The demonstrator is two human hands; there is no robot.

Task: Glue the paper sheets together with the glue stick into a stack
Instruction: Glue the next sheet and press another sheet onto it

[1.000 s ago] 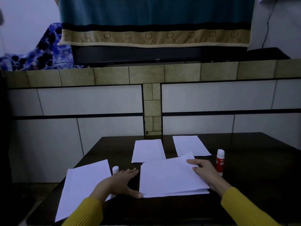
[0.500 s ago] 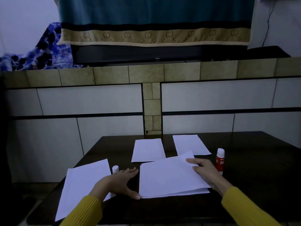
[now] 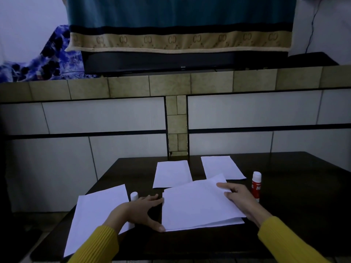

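Observation:
A small stack of white paper sheets (image 3: 197, 204) lies on the dark table (image 3: 296, 202) in front of me, its top sheet a little askew. My left hand (image 3: 141, 210) touches the stack's left edge with straight fingers and the thumb at the near corner. My right hand (image 3: 240, 199) rests flat on the stack's right side. A red and white glue stick (image 3: 256, 184) stands upright just right of that hand. Its white cap (image 3: 134, 196) stands behind my left hand. Loose sheets lie at the left (image 3: 98, 215), far middle (image 3: 171, 173) and far right (image 3: 221, 167).
A tiled wall (image 3: 114, 114) rises right behind the table's far edge. Above it a ledge carries a dark flat screen (image 3: 171, 62) draped with a teal and tan cloth. The table's right half is bare dark surface.
Both hands stay at the stack's sides; the left thumb has slid slightly along the near left corner. The sheets have barely shifted.

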